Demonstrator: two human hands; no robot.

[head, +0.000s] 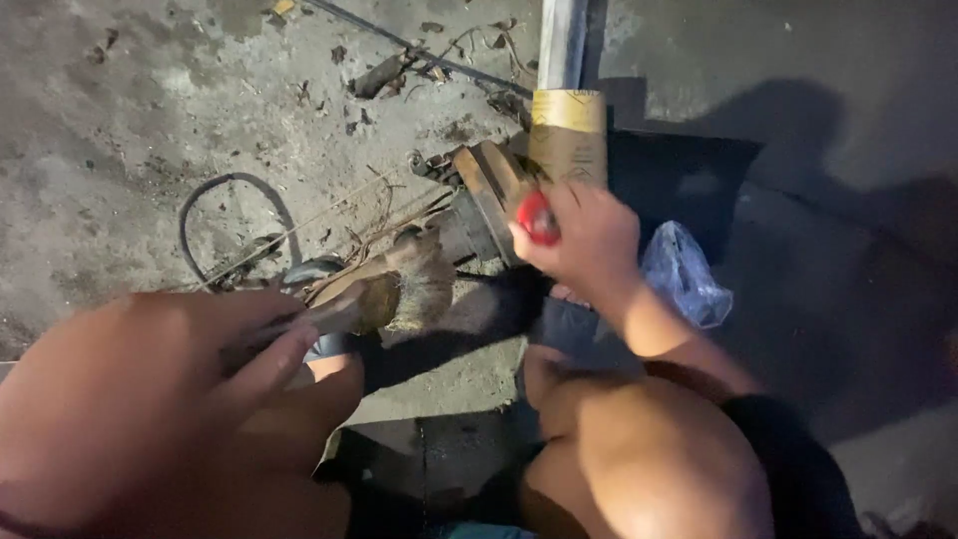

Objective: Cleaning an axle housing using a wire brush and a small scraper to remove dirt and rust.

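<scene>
The person squats over a concrete floor [150, 120]. The left hand [254, 344], at about 8 o'clock in the view, is closed round the handle of a brush [404, 284] whose worn bristles point toward 2 o'clock and rest beside a rusty metal part [489, 185]. The right hand [584, 240], near centre, grips a small red thing [537, 218], pressed to that part just below a pipe [565, 110] with a tan wrap running up to 12 o'clock. A plastic bag [684, 274] lies at 3 o'clock of the right hand. This looks like cleaning or working on the fitting; the next move likely needs the part steadied while the brush sweeps it.
</scene>
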